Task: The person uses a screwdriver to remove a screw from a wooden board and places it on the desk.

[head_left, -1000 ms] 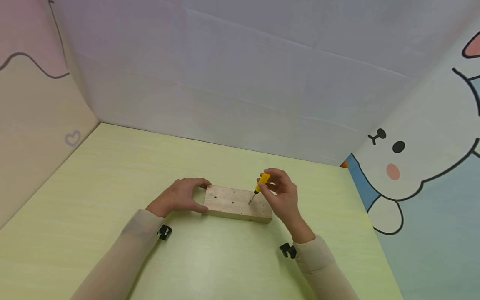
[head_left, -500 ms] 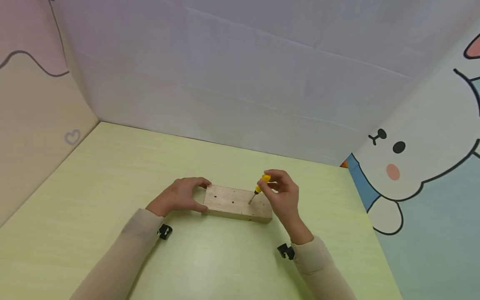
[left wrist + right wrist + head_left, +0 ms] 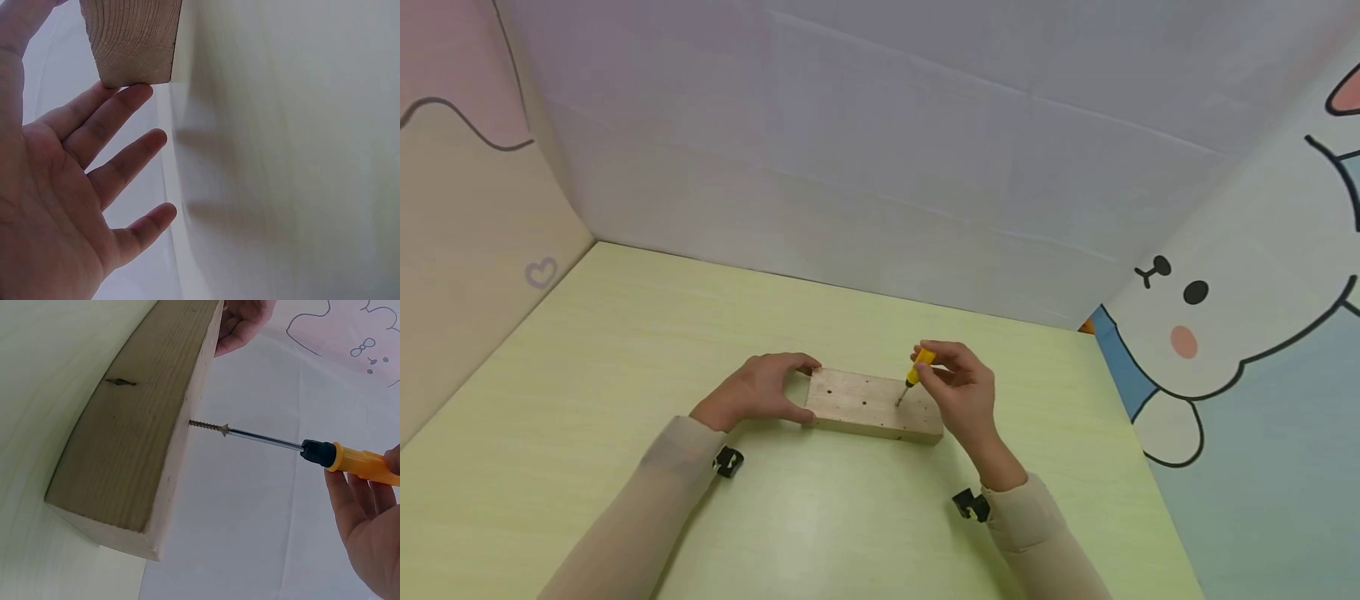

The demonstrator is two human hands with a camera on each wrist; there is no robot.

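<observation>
A pale wooden block lies flat on the table, with several small dark holes in its top. My left hand holds its left end between thumb and fingers; in the left wrist view the fingertips touch the block's edge. My right hand pinches the yellow handle of a screwdriver, which leans to the right over the block. The screwdriver's tip meets the head of a screw standing in the block's top, much of its thread showing above the wood.
The light yellow-green table spreads around the block. A white wall closes off the back, and printed panels stand at left and right, the right one with a cartoon animal. Black wrist mounts sit at both cuffs.
My right fingers have shifted a little on the screwdriver's handle. The block, the left hand and the screw stay in place, apart from a slight shift of the whole head view.
</observation>
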